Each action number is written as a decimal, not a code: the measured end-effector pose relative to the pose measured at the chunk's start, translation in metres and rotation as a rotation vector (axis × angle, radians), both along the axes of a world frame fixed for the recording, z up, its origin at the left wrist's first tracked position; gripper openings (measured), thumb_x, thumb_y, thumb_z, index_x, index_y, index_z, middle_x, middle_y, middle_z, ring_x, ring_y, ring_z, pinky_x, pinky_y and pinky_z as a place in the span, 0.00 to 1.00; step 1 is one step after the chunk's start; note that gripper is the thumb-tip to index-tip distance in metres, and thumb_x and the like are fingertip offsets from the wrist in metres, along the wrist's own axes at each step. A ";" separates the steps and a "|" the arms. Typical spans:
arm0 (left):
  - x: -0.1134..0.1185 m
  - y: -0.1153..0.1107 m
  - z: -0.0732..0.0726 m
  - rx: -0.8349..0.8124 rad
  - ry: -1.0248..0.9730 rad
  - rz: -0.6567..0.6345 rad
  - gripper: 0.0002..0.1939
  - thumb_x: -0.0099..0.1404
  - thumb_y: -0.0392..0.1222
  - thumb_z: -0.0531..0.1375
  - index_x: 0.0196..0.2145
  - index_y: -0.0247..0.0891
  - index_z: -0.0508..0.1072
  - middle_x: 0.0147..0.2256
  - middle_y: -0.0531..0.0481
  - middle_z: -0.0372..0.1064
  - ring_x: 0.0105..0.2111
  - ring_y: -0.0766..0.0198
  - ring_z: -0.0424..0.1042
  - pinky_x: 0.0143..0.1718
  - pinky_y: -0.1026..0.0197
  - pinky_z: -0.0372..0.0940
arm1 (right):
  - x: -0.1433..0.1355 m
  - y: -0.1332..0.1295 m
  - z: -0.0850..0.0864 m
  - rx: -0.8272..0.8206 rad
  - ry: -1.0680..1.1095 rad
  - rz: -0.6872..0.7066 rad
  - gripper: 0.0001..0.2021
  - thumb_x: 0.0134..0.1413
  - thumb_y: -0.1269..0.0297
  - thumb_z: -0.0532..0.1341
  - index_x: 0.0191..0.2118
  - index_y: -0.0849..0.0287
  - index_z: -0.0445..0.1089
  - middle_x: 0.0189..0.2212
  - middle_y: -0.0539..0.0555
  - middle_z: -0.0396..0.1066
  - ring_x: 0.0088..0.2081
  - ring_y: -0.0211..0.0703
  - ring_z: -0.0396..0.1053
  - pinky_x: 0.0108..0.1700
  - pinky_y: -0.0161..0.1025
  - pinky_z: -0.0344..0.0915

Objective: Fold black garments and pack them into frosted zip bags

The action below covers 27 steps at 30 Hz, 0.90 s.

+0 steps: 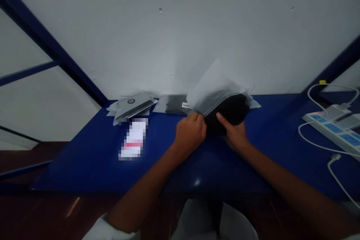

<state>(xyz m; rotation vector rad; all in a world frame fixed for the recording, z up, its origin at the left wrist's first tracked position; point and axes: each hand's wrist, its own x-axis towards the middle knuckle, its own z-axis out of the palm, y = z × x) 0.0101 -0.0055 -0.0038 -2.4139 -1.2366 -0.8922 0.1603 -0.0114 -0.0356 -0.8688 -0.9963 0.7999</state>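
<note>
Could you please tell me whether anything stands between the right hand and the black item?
Nothing visible does: the right hand has its thumb directly on the black item, its other fingers mostly hidden. The translucent bag lies beyond the thumb, with the left hand at its near corner.

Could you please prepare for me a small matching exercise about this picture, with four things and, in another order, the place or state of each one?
Column one:
1. power strip
2. left hand
3. pile of packets
4. right hand

Column two:
A. thumb on the black item
B. right part of the blue table
C. closed at the edge of the translucent bag
D. left part of the table, near the wall

Right pairs: 1-B; 2-C; 3-D; 4-A
</note>
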 end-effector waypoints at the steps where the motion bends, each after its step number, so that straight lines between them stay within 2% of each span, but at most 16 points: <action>1: -0.001 0.000 0.001 0.001 0.016 -0.015 0.08 0.66 0.35 0.53 0.28 0.36 0.68 0.28 0.46 0.69 0.26 0.61 0.68 0.26 0.60 0.59 | 0.001 0.000 0.001 0.006 -0.002 -0.009 0.30 0.48 0.59 0.69 0.58 0.55 0.65 0.53 0.60 0.72 0.54 0.54 0.71 0.58 0.57 0.67; 7: 0.001 -0.004 0.003 -0.012 0.152 -0.185 0.09 0.65 0.36 0.54 0.27 0.36 0.69 0.26 0.48 0.68 0.27 0.61 0.69 0.27 0.59 0.61 | 0.004 0.003 0.001 -0.040 0.051 -0.086 0.22 0.47 0.59 0.69 0.48 0.58 0.71 0.49 0.59 0.75 0.52 0.55 0.72 0.59 0.57 0.66; 13: 0.013 -0.012 -0.001 0.102 0.205 -0.411 0.07 0.63 0.34 0.54 0.27 0.35 0.69 0.25 0.50 0.67 0.27 0.61 0.69 0.27 0.59 0.62 | 0.002 0.003 0.004 -0.160 0.160 -0.151 0.17 0.40 0.60 0.71 0.38 0.58 0.73 0.40 0.57 0.78 0.46 0.55 0.75 0.54 0.58 0.69; 19: 0.019 -0.012 -0.013 -0.036 0.157 -0.349 0.07 0.63 0.36 0.55 0.27 0.36 0.70 0.25 0.51 0.69 0.26 0.62 0.70 0.26 0.61 0.62 | 0.002 0.002 0.024 -0.308 0.327 -0.095 0.16 0.33 0.64 0.72 0.34 0.61 0.74 0.30 0.53 0.78 0.35 0.51 0.76 0.42 0.50 0.74; 22: 0.023 -0.015 -0.018 -0.064 0.100 -0.382 0.08 0.63 0.36 0.55 0.26 0.36 0.69 0.25 0.51 0.69 0.25 0.63 0.70 0.25 0.61 0.62 | 0.005 0.003 0.029 -0.385 0.359 -0.086 0.13 0.32 0.65 0.72 0.29 0.60 0.73 0.25 0.51 0.75 0.31 0.49 0.75 0.37 0.48 0.74; 25: 0.028 -0.021 -0.022 -0.046 0.018 -0.426 0.09 0.62 0.35 0.55 0.24 0.36 0.69 0.24 0.51 0.69 0.24 0.65 0.69 0.25 0.62 0.61 | 0.006 0.002 0.029 -0.333 0.274 -0.097 0.13 0.34 0.62 0.71 0.29 0.59 0.72 0.24 0.50 0.75 0.31 0.48 0.75 0.36 0.47 0.73; 27: 0.030 -0.025 -0.026 -0.013 -0.048 -0.430 0.10 0.62 0.35 0.54 0.23 0.36 0.68 0.22 0.52 0.68 0.23 0.66 0.67 0.24 0.63 0.60 | 0.006 -0.001 0.031 -0.240 0.113 -0.133 0.13 0.35 0.62 0.72 0.30 0.59 0.73 0.26 0.50 0.75 0.32 0.47 0.74 0.37 0.45 0.73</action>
